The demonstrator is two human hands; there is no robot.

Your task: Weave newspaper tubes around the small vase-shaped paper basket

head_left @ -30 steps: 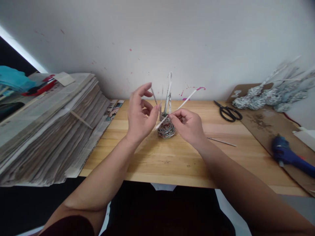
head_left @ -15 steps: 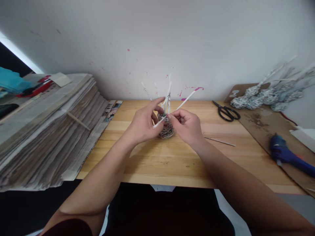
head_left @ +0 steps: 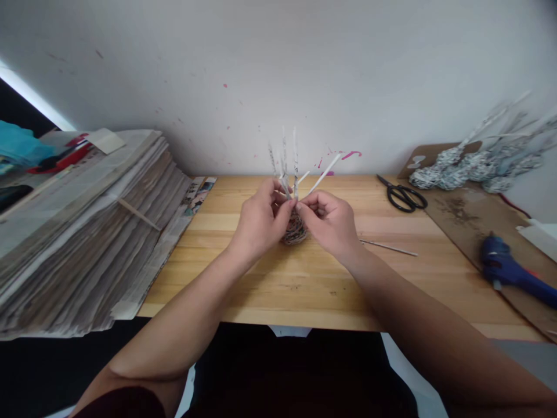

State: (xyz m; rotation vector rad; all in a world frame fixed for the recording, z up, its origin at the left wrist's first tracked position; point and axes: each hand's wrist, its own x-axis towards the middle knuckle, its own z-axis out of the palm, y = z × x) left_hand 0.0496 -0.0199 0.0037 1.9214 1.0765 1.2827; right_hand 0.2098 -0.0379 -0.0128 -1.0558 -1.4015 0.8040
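Observation:
A small round piece woven from rolled newspaper (head_left: 296,233) rests on the wooden table between my hands, partly covered by them. Several thin paper tubes (head_left: 296,157) rise from its top, and one white tube (head_left: 325,173) leans out to the right. My left hand (head_left: 261,219) pinches a paper tube at the top of the weave, thumb and fingers closed. Close beside it, my right hand (head_left: 333,222) is closed too, its thumb and forefinger pinching a paper tube at the same rim. The exact spots under the fingertips are hidden.
Black scissors (head_left: 402,198) and a loose thin rod (head_left: 389,248) lie to the right. A blue glue gun (head_left: 500,264) rests on cardboard (head_left: 463,217), with more woven paper pieces (head_left: 452,172) behind. A tall newspaper stack (head_left: 104,244) fills the left.
My left hand has closed from a spread grasp into a pinch near the right fingertips. The short tube end crossing its thumb no longer shows there. The upright tubes have shifted.

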